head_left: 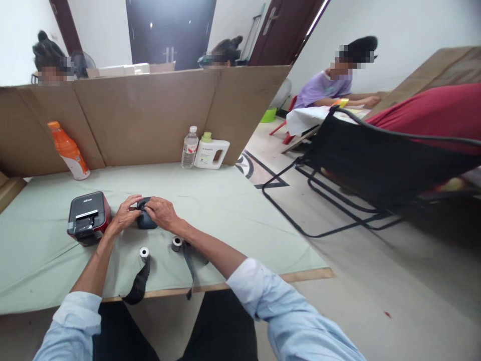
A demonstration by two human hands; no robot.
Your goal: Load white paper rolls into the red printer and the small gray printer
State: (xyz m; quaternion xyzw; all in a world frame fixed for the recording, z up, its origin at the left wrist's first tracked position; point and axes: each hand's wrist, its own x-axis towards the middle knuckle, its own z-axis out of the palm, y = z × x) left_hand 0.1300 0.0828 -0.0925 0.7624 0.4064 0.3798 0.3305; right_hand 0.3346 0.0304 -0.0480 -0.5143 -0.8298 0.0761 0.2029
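Our left hand [126, 215] and right hand [162, 212] are working together on a small, dark, rounded plastic-looking device [147, 222].

It is sitting on the table [240, 220] between the front and back edges; the left is touching its left side, the right its top, but we are not seeing whether either is clamping. We are working best when bracing it flat and pressing lightly.

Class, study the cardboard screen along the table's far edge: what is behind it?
Above the cardboard screen show a person's head at left, another person's head at right, and a dark double door. Anything lower is covered.
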